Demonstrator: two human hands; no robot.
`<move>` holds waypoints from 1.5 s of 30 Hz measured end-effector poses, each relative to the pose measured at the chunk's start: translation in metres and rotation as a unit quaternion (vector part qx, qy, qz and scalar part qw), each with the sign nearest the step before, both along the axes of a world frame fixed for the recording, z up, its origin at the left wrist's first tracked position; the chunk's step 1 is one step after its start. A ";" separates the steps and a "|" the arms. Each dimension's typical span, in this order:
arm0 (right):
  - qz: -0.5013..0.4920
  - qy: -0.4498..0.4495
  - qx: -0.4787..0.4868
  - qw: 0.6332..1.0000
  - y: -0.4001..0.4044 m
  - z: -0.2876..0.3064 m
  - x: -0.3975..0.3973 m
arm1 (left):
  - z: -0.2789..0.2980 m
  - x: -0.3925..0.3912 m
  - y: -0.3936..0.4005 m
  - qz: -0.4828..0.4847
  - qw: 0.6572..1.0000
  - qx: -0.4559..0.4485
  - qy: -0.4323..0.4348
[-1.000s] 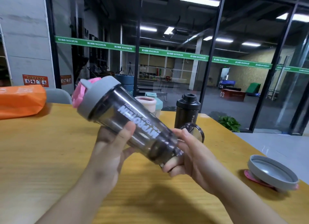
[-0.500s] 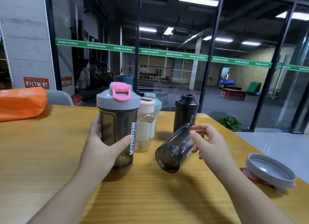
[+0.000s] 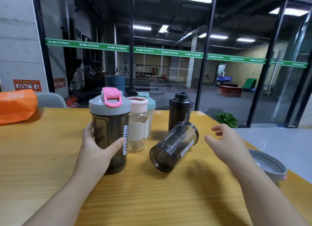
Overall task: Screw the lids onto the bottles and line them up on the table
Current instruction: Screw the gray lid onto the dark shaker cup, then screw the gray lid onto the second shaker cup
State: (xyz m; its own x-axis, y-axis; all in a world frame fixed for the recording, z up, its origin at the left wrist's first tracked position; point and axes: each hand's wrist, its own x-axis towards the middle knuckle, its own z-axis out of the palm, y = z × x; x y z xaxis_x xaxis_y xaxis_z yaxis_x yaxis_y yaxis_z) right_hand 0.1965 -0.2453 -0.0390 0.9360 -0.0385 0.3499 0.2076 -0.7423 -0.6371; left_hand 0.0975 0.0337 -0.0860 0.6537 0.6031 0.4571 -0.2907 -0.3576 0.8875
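Our left hand [image 3: 99, 148] wraps the upright smoky shaker [image 3: 109, 133], "MYPROTEIN" down its side, grey lid [image 3: 109, 106] on. Our right hand [image 3: 226, 144] hovers empty, fingers spread, beside an uncapped MYPROTEIN bottle [image 3: 173, 146] lying on the wooden table [image 3: 152, 200]. A loose grey lid [image 3: 268, 165] sits at the right edge.

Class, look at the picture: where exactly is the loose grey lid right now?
In the head view, the loose grey lid lies on the wooden table near its right edge, just beyond the right hand and right of the tipped-over lidless bottle.
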 end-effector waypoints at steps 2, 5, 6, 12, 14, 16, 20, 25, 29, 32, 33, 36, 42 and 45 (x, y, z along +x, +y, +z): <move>-0.012 -0.001 -0.031 0.999 -0.003 -0.001 0.001 | -0.001 0.002 0.001 -0.004 1.000 0.013 0.003; -0.063 -0.007 -0.097 0.993 -0.010 0.001 0.001 | -0.003 0.003 0.000 -0.016 0.999 0.027 0.016; -0.090 0.002 -0.133 0.987 -0.014 0.001 0.001 | -0.004 0.003 0.000 -0.019 0.999 0.030 0.018; -0.141 0.160 -0.225 0.951 -0.032 -0.009 0.002 | -0.005 -0.002 -0.006 0.015 0.995 0.079 0.066; -0.130 0.169 -0.222 0.951 -0.034 -0.011 0.001 | -0.002 -0.005 -0.012 0.030 0.993 0.095 0.067; -0.116 0.159 -0.209 0.958 -0.035 -0.014 0.004 | -0.001 -0.006 -0.018 0.045 0.991 0.103 0.068; -0.105 0.110 -0.194 0.969 -0.029 -0.014 0.004 | 0.001 -0.009 -0.025 0.083 0.982 0.168 0.014; -0.091 0.026 -0.174 0.980 -0.012 -0.012 -0.005 | 0.009 -0.015 -0.038 0.095 0.970 0.222 -0.009; -0.048 0.002 -0.136 0.990 -0.004 -0.009 -0.007 | 0.010 -0.017 -0.043 0.102 0.959 0.260 -0.048; 0.024 -0.059 -0.048 0.997 -0.001 -0.005 -0.010 | 0.012 -0.020 -0.044 0.092 0.952 0.280 -0.081; 0.059 -0.085 -0.002 0.995 0.000 -0.002 -0.013 | 0.013 -0.021 -0.045 0.088 0.950 0.285 -0.092; 0.153 -0.161 0.072 0.972 0.009 0.008 -0.026 | 0.017 -0.025 -0.050 0.090 0.945 0.292 -0.120; 0.342 -0.111 0.338 0.870 0.027 0.015 -0.049 | 0.023 -0.031 -0.056 0.051 0.914 0.344 -0.209; 0.396 -0.025 0.456 0.797 0.037 0.016 -0.056 | 0.020 -0.031 -0.064 -0.009 0.919 0.348 -0.188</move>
State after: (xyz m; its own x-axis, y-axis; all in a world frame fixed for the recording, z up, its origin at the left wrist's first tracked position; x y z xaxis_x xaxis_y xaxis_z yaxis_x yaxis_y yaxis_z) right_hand 0.1402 -0.2088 -0.0229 0.7785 0.2984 0.5522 0.4229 0.4008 -0.8127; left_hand 0.0665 -0.0302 -0.0663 0.3777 0.0708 0.9232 -0.5414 -0.7920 0.2822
